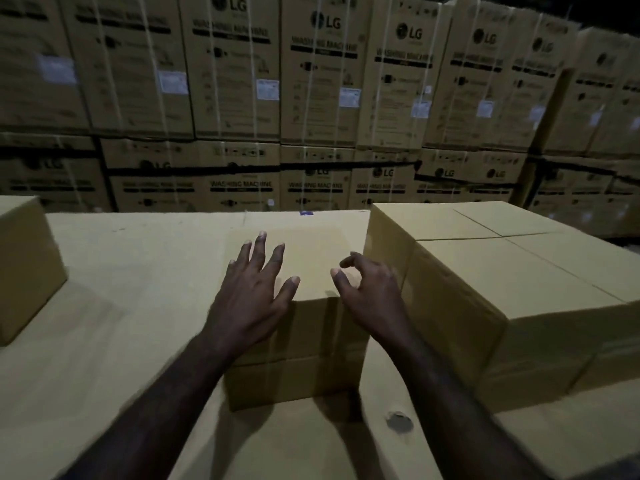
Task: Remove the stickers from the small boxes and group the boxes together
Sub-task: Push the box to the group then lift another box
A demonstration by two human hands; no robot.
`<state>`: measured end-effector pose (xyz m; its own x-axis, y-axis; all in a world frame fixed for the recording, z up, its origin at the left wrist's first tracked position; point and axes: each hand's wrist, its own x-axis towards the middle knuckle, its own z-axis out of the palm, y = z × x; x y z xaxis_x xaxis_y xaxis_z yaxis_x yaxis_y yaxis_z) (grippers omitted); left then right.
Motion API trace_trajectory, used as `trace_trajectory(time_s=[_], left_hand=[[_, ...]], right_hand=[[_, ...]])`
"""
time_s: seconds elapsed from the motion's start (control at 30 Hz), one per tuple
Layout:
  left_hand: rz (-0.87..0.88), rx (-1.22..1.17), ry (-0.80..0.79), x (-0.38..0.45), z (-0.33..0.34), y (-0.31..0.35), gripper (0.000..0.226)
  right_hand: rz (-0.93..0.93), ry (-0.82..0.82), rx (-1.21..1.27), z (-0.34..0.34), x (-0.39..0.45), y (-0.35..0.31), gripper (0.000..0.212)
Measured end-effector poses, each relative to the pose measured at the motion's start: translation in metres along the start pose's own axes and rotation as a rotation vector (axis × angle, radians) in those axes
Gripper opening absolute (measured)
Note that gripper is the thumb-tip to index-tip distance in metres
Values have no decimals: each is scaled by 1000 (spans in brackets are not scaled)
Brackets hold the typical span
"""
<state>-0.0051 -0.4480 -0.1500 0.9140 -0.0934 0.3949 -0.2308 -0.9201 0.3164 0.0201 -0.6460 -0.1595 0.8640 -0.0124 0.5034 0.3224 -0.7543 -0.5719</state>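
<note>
Middle box on cardboard worktop, no sticker visible on its top. Left hand flat on its near edge, fingers spread, gripping nothing. Right hand above same edge, fingers half curled, empty. Grouped boxes touching its right side; lone box well left, likely not yet gathered.

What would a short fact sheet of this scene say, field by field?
place: storeroom, stacked washing machine cartons behind
work surface: large flat cardboard top
middle box: under both hands
left hand: fingers spread, resting on its top
right hand: thumb and finger pinching near the top edge
grouped boxes: right, touching middle box
lone box: far left
sticker: none clearly visible
</note>
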Motion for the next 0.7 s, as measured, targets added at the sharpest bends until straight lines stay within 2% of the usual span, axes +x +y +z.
trace_trajectory(time_s=[0.23,0.3,0.7], left_hand=[[-150,123,-159,6,16,-38,74],[-188,88,-158,10,19,-46,78],[-263,-243,-93,17,17,-46,68]], right_hand=[[87,-71,-48,20,4,15,38],[87,-66,-49,22,7,16,39],[190,3,105,26,14,18,43]])
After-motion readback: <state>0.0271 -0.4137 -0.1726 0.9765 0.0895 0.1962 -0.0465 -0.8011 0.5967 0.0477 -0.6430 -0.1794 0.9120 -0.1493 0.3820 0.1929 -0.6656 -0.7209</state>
